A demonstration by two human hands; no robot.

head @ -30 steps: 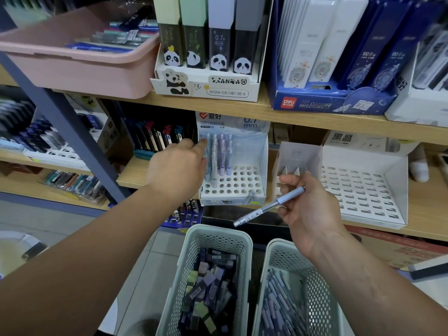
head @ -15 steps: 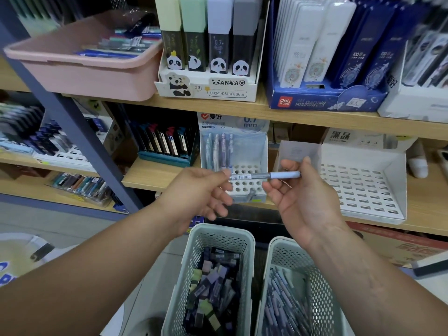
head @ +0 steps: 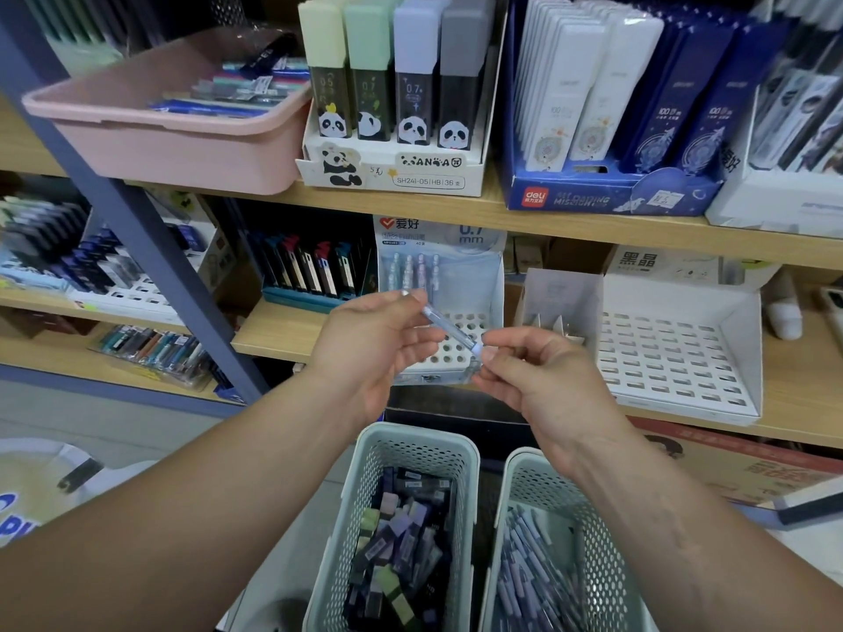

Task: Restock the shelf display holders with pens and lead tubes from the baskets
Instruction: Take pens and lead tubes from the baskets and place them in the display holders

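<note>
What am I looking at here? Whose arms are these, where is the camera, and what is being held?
There is no machine here. These are a person's two bare arms, filmed by a wide-angle camera worn on the head, which looks forward and down. The left hand and the right hand each pinch one end of a single pale pen. Behind it, a pen holder with round holes stands on the wooden shelf. Below are two mesh baskets. The left basket holds small lead tubes, and the right basket holds more pens.
</note>
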